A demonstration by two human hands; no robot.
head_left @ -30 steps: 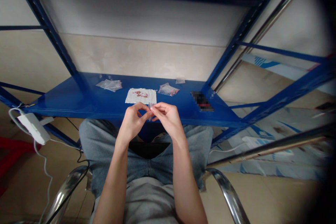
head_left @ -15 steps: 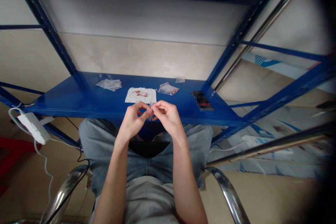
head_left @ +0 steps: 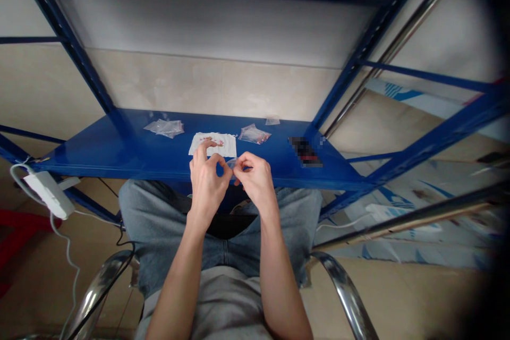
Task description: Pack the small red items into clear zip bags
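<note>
Left hand (head_left: 206,183) and right hand (head_left: 253,178) raised just above the front edge of the blue steel shelf (head_left: 99,155), close together near its middle. Between them, a small clear plastic bag (head_left: 231,162), mostly hidden and held in the air, clear of the shelf. Right fingers (head_left: 241,166) curled and closed, pinching the bag against the right thumb. Left fingers (head_left: 221,160) curved around to the same bag, with the left thumb side pressed in and one left finger raised straight toward the paper behind; no telling from this view whether that raised fingertip touches the paper.

Just behind the hands, at the middle of the shelf, a white paper sheet (head_left: 212,144) with small red bits scattered on it. Left of the sheet, near the back edge, a crumpled clear plastic bag pile (head_left: 164,128). Right of the sheet, a clear bag with red bits inside (head_left: 252,134), and behind that, by the back edge, a small flat clear bag (head_left: 272,121). Nearer the right end, a dark pixelated object (head_left: 305,151), too blurred to name. At the left corner, a white power adapter (head_left: 48,195) with a white cord. Below the shelf, blue jeans (head_left: 151,212) across the lap and chrome chair arms (head_left: 98,287) on both sides.
</note>
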